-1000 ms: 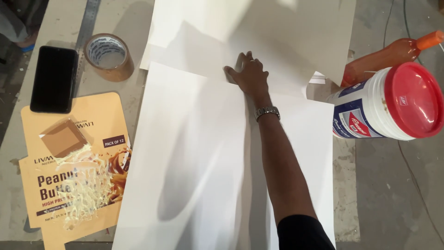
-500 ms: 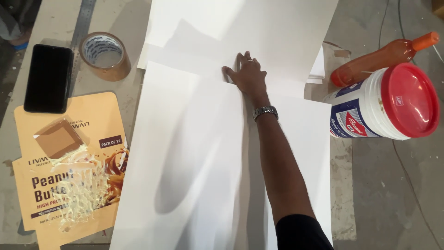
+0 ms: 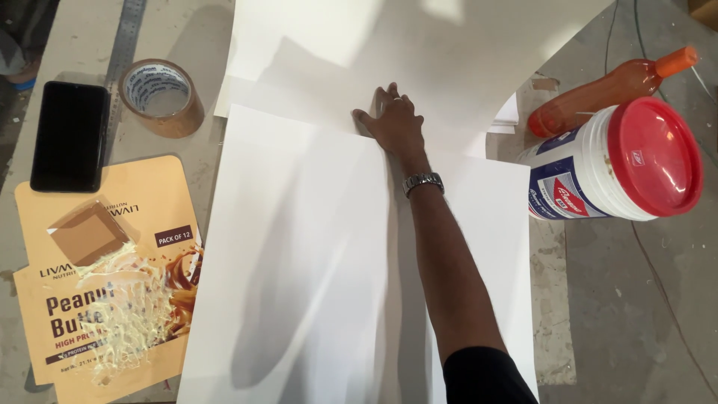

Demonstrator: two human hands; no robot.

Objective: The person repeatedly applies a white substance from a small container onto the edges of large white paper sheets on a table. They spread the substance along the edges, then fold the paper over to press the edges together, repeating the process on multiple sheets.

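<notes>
The right hand (image 3: 396, 123) lies flat, fingers (image 3: 385, 97) released and spread, pressing the top edge of the white paper sheet (image 3: 299, 254) on the tabletop (image 3: 613, 299), near a red-lidded tub (image 3: 621, 161)

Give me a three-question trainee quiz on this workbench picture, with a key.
1. True or false: the right hand lies flat on the white sheet.
2. What lies directly left of the tape roll? A) phone B) bottle C) tub
3. Fill in: the tub's lid is ____ in colour.

Key: 1 true; 2 A; 3 red.
</notes>
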